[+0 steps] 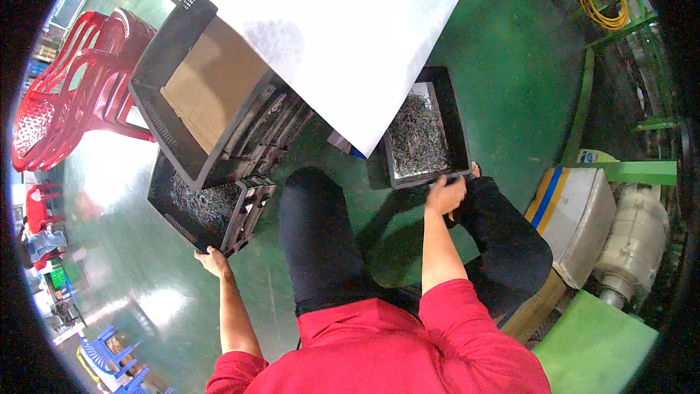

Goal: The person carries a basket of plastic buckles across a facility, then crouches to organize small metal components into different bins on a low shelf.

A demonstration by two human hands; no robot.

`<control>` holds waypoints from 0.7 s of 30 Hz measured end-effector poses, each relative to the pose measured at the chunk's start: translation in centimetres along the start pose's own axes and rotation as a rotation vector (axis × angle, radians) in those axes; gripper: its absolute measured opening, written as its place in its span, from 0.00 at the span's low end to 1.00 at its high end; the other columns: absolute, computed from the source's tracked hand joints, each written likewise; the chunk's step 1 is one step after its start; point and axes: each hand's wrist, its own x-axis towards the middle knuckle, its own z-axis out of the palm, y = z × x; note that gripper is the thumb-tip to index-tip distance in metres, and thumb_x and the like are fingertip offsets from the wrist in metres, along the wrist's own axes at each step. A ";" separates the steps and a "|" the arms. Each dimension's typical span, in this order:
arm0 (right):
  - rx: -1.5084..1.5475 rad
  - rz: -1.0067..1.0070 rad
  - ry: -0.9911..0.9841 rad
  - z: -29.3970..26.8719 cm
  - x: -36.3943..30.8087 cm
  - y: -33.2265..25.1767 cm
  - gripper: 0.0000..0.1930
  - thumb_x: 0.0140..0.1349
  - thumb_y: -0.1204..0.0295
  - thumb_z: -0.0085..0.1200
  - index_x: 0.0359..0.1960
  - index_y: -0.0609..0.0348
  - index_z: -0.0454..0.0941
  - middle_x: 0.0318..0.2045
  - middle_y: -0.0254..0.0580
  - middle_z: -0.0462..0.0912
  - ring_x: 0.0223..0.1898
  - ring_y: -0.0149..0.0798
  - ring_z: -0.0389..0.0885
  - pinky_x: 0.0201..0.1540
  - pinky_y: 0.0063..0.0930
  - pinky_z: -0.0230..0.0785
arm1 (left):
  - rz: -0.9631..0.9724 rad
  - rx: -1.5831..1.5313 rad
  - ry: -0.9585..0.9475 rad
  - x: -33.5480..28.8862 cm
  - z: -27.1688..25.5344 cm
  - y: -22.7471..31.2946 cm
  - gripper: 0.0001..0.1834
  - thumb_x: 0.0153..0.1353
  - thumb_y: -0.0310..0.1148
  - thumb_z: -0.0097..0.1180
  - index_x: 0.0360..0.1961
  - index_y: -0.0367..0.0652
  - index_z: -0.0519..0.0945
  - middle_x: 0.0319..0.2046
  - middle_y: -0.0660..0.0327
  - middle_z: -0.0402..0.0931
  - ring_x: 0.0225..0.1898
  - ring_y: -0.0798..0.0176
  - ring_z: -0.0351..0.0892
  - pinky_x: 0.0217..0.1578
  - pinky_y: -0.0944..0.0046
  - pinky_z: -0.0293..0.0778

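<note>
My left hand [213,261] is closed on the near corner of a black plastic crate [177,220], fingers under its edge. Inside that crate lies a tangle of thin, wire-like pieces [200,201]. On the right, my right hand [446,195] grips the near rim of a second black crate [458,128]. It holds a heap of similar thin dark pieces [417,135] over a white lining. Above the left crate, another black crate [157,95] with a brown cardboard sheet [215,76] in it sits tilted.
A large white sheet-like surface [350,22] covers the top middle. Stacked red plastic chairs [95,87] stand at the left, with blue chairs [109,354] lower down. To my right are a white box [580,211], a green panel [594,343] and a coiled yellow hose [603,2].
</note>
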 end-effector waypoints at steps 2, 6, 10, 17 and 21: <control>-0.030 0.722 -0.204 1.8 0.3 0.0 0.32 0.50 0.58 0.61 0.51 0.66 0.65 0.47 0.50 0.73 0.48 0.50 0.72 0.46 0.44 0.66 | -0.005 0.008 0.017 0.3 0.2 -0.2 0.27 0.55 0.34 0.42 0.56 0.32 0.59 0.48 0.37 0.67 0.49 0.37 0.68 0.51 0.49 0.62; 1.206 1.116 -0.760 7.5 0.3 2.9 0.29 0.53 0.53 0.58 0.51 0.59 0.67 0.46 0.46 0.73 0.43 0.49 0.73 0.42 0.48 0.68 | 0.035 0.047 0.008 2.4 1.1 -0.9 0.30 0.54 0.35 0.43 0.57 0.30 0.57 0.52 0.37 0.64 0.53 0.39 0.65 0.54 0.52 0.60; 1.026 1.172 -0.812 8.1 3.1 4.7 0.17 0.54 0.60 0.56 0.41 0.55 0.71 0.38 0.45 0.73 0.32 0.45 0.72 0.25 0.41 0.71 | 0.149 0.203 0.033 1.5 0.6 0.3 0.36 0.50 0.33 0.50 0.61 0.36 0.53 0.57 0.42 0.58 0.59 0.44 0.57 0.59 0.51 0.52; 0.796 1.005 -0.535 -3.4 12.4 -0.8 0.09 0.50 0.68 0.53 0.30 0.59 0.73 0.35 0.42 0.71 0.25 0.41 0.69 0.17 0.32 0.64 | 0.831 -0.417 0.496 -4.0 -9.5 20.3 0.32 0.57 0.31 0.48 0.61 0.37 0.53 0.60 0.45 0.53 0.64 0.46 0.47 0.63 0.47 0.42; 0.711 0.814 -0.526 -11.2 17.4 1.3 0.09 0.51 0.67 0.50 0.32 0.56 0.76 0.37 0.42 0.71 0.32 0.40 0.71 0.21 0.30 0.67 | 1.043 -0.473 0.173 -7.5 -9.0 26.1 0.22 0.64 0.31 0.36 0.59 0.37 0.58 0.60 0.51 0.57 0.66 0.48 0.45 0.63 0.47 0.38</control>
